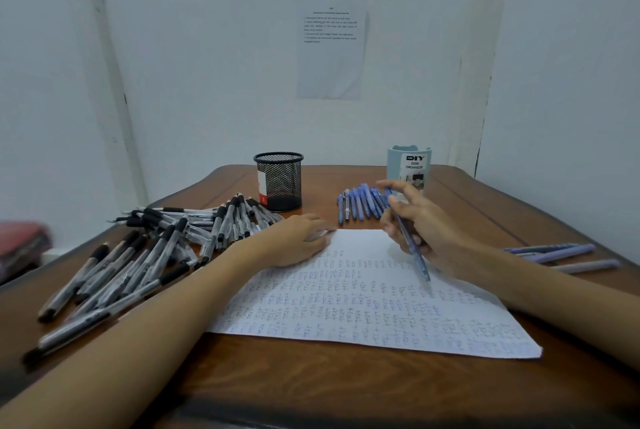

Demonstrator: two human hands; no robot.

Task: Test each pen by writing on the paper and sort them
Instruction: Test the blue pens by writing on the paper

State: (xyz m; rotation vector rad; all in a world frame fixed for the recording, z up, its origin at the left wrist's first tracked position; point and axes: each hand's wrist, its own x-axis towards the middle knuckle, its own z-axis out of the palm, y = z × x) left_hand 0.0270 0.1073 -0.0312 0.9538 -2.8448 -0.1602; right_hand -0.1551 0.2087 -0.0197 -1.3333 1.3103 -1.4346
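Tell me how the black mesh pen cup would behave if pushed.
The black mesh pen cup looks empty through its mesh, so it is probably light and would slide easily on the smooth wooden table. A high push might tip it. Being round, it could then roll.

Head view: pen test at a wooden table [311,387].
I see the right hand [426,231] gripping a blue pen [414,252], tip down at the scribbled paper [346,307]; contact I cannot confirm. The left hand [298,241] rests on the paper's far left corner. Black pens [156,248] lie heaped at left beside a mesh cup [278,181]; a row of blue pens [360,203] lies before a pale organizer [409,169].
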